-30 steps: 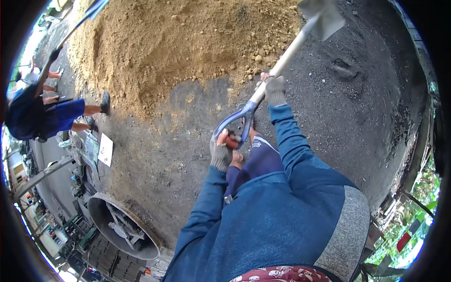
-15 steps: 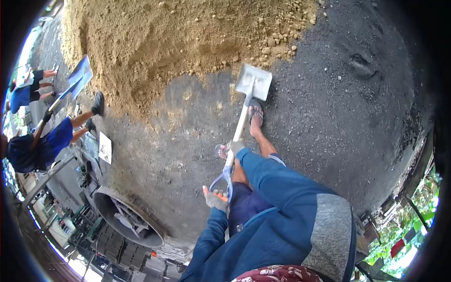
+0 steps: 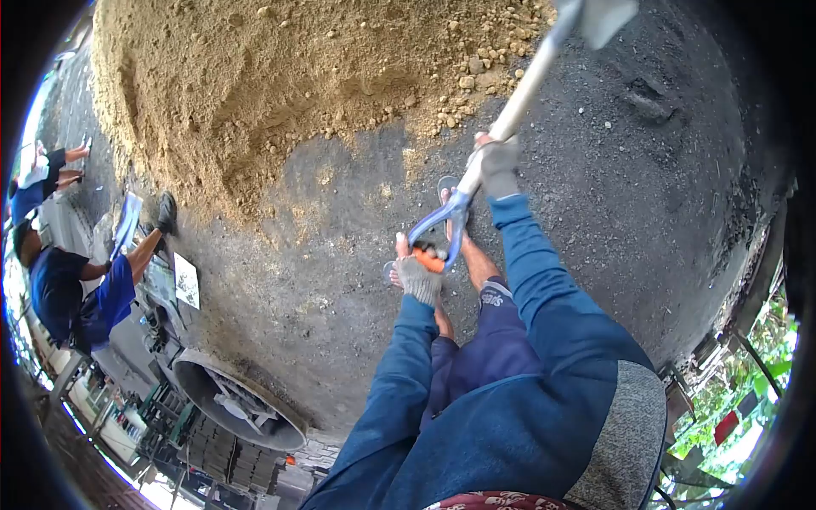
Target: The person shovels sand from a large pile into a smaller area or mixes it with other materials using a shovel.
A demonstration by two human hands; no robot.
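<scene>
Along the far edge of the ground point(image 3: 289, 331), I see the heap point(image 3: 280, 76); the shovel point(image 3: 529, 95) right of it, the drum point(image 3: 285, 438) near-left.

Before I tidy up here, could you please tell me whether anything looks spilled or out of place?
Loose lumps lie scattered at the lower right edge of the pile, and tan patches mark the dark ground, so some looks spilled; perhaps just ordinary scatter. The shovel is too blurred to check for damage.

A single head-worn camera looks forward and down over the wearer's torso point(image 3: 501, 433). Its wide, curved view spans the ground point(image 3: 612, 229).
</scene>
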